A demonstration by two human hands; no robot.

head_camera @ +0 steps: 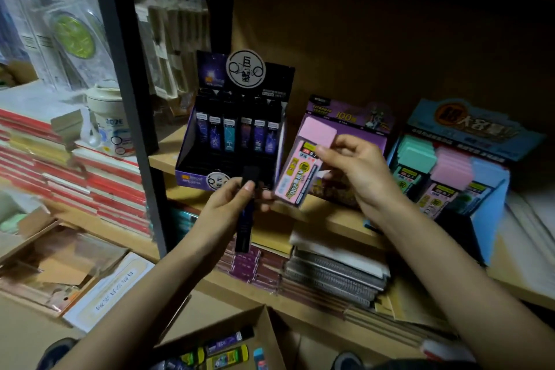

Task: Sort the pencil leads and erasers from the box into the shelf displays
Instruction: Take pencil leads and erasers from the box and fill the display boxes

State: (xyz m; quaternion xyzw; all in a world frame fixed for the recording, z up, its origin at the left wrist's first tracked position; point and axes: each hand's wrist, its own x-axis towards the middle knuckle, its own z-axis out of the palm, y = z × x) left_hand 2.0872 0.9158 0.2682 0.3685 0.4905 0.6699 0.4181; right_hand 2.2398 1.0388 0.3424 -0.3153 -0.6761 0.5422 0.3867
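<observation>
My left hand [232, 200] pinches a slim black lead case [247, 210] upright, just in front of the dark purple lead display [234, 132] on the shelf. My right hand [356, 173] holds a pink lead pack [300, 173] tilted between the purple display and a purple-backed display [345, 122]. A blue display [456, 165] with green, pink and blue packs stands to the right. The open cardboard box [228, 342] lies at the bottom of the view with several leads and erasers inside.
The wooden shelf [324, 219] carries the displays; stacked notebooks [336, 273] fill the shelf below. A dark metal post [126, 93] stands at left, with red-edged book stacks [75, 171] and a white cup [108, 117] beyond it. Paper piles lie at far right.
</observation>
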